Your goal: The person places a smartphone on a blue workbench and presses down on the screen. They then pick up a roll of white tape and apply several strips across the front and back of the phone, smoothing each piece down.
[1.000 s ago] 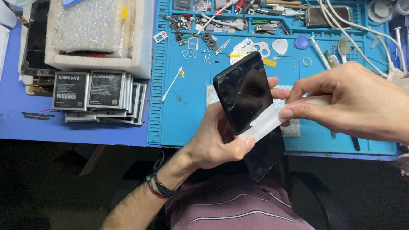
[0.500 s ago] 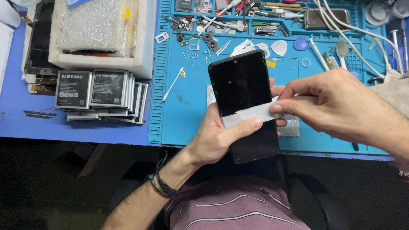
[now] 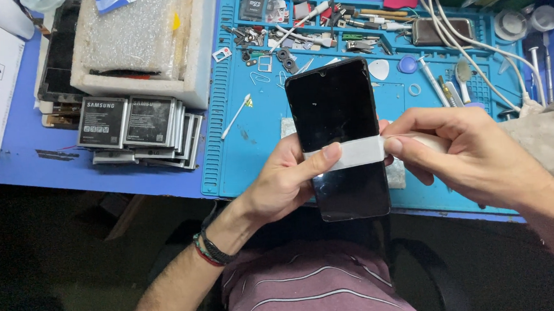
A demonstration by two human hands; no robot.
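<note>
While the phone (image 3: pixel 338 132) is held above the blue mat (image 3: pixel 239 158) at the bench's near edge, left hand (image 3: pixel 285 180) clamps it, thumb pinning the white strip (image 3: pixel 354 153); right hand (image 3: pixel 469 153) pinches the strip's end. Best pulled taut and level, I'd say, to avoid wrinkles.

Phone (image 3: pixel 335 107) over mat (image 3: pixel 238 151) — batteries (image 3: pixel 131 123) left
</note>
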